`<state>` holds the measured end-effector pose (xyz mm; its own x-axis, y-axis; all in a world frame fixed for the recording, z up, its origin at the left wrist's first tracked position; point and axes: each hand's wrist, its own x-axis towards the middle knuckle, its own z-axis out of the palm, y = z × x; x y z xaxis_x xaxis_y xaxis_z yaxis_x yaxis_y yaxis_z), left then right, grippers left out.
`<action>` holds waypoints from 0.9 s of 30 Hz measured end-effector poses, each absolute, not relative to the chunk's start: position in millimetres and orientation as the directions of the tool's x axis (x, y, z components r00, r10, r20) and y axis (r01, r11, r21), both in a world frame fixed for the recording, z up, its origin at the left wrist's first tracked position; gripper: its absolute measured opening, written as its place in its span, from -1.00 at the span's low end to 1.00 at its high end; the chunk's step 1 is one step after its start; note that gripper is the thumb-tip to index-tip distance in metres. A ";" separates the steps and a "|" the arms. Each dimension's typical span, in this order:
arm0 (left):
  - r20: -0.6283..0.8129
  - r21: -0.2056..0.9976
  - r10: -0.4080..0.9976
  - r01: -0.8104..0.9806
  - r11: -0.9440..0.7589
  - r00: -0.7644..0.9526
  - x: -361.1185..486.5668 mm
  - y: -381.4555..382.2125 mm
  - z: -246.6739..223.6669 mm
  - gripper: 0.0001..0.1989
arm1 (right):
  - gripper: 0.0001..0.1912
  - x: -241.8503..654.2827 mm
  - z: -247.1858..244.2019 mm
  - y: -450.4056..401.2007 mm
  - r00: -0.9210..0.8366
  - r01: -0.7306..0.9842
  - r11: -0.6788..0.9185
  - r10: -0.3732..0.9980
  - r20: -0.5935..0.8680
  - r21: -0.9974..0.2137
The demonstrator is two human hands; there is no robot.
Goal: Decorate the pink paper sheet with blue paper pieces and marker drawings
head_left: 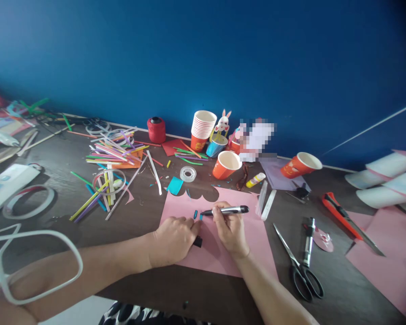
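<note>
My right hand [229, 228] is closed round a silver and black marker [232, 210]. Its black tip meets a small blue piece [200, 216] on the sheet of pink paper [257, 253]. My left hand [176, 239], fingers curled together, holds that blue piece down at its fingertips. A black object [198, 242], perhaps the marker's cap, pokes out from under the left hand; whether the hand grips it I cannot tell. Just left of the marker tip lies another small blue piece with a dark outline [195, 214]. Scallops are cut into the paper's far edge.
Scissors [300, 271], another marker [309, 241] and an orange utility knife [350, 221] lie to the right. Beyond the paper stand paper cups [227, 165], a glue stick [256, 180] and clear tape [188, 174]. Colourful sticks [115, 149] and a white cable [37, 232] are left.
</note>
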<state>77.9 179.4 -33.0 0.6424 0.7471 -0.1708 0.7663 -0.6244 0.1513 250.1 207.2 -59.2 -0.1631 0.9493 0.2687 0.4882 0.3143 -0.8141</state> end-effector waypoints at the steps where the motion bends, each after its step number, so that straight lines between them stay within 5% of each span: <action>1: -0.166 0.149 0.749 0.767 -0.624 0.642 77.8 179.4 -33.5 -0.60 | -0.80 250.1 -59.2 207.3 -0.163 0.490 0.313 0.950 0.267 -0.814; 27: -0.101 0.132 0.747 0.753 -0.645 0.657 77.0 178.1 -36.5 -0.63 | -0.80 250.1 -58.2 207.4 -0.167 0.491 0.307 0.952 0.257 -0.815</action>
<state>77.0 178.1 -36.5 0.6572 0.7469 -0.1015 0.7530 -0.6447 0.1317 250.1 207.4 -58.2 -0.1671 0.9517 0.2575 0.4911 0.3068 -0.8153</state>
